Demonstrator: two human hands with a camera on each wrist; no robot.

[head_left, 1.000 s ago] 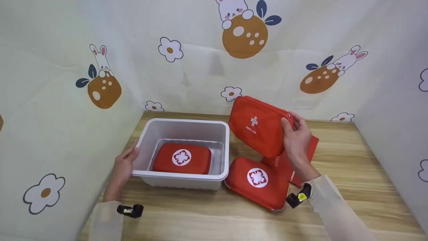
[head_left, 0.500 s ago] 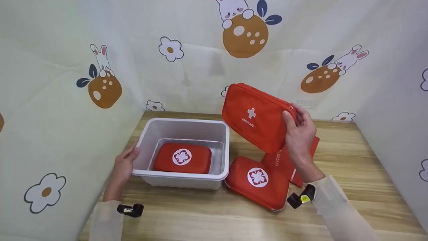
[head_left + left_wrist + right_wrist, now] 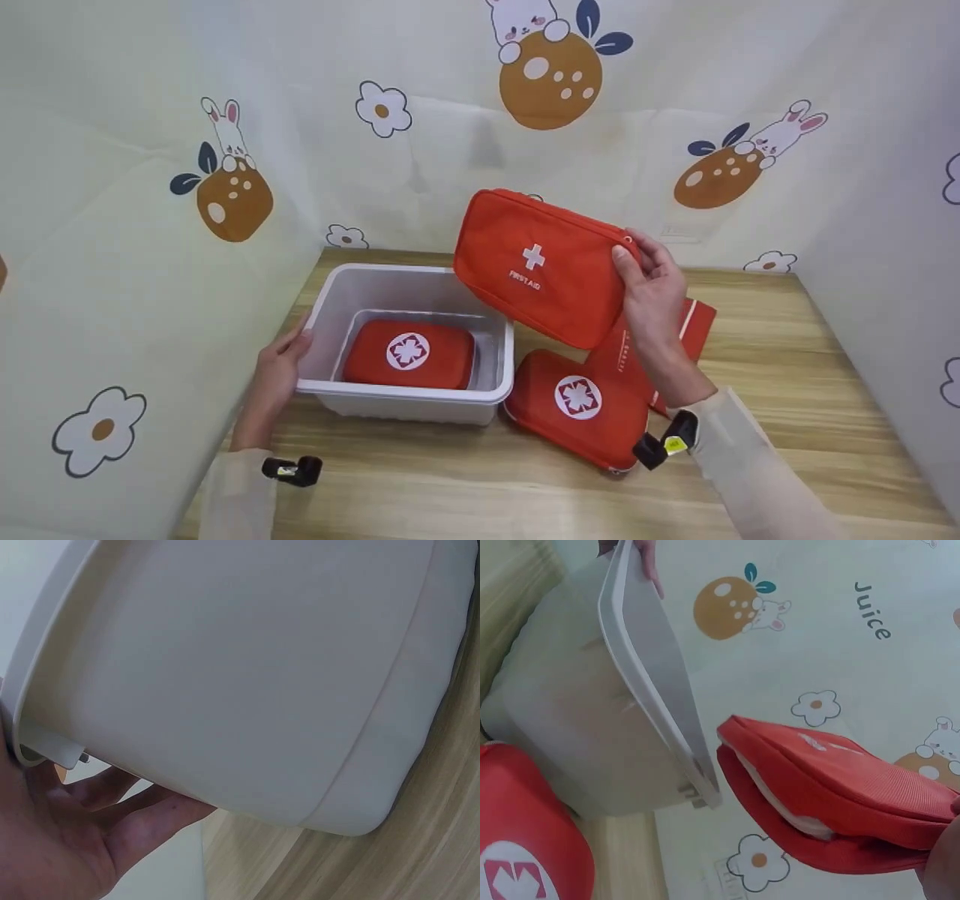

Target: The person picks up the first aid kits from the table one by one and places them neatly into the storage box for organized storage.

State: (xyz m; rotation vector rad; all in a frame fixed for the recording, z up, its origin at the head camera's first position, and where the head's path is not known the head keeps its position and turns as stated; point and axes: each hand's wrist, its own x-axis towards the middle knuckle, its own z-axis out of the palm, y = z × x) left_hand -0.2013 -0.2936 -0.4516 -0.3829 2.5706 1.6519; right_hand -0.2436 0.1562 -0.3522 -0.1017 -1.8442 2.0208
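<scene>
My right hand (image 3: 654, 289) pinches the right end of a soft red first aid pouch (image 3: 536, 266) with a white cross. The pouch hangs tilted above the table, its left part over the right rim of a white plastic bin (image 3: 409, 411). In the right wrist view the pouch (image 3: 832, 787) shows edge-on, apart from the bin (image 3: 592, 712). My left hand (image 3: 277, 371) grips the bin's left rim; in the left wrist view its fingers (image 3: 161, 821) lie against the outer wall. Inside the bin lies a red hard first aid case (image 3: 442, 356) with a round white emblem.
Another red first aid case (image 3: 540, 397) lies on the wooden table (image 3: 420, 487), just right of the bin. It overlaps a flat red pouch or folder (image 3: 697, 330), partly hidden by my right hand. Patterned cloth walls (image 3: 442, 180) stand behind and at both sides.
My right hand lifts the red pouch at first, then carries it left until it overlaps the bin's right rim in the head view. My left hand and the bin stay in place.
</scene>
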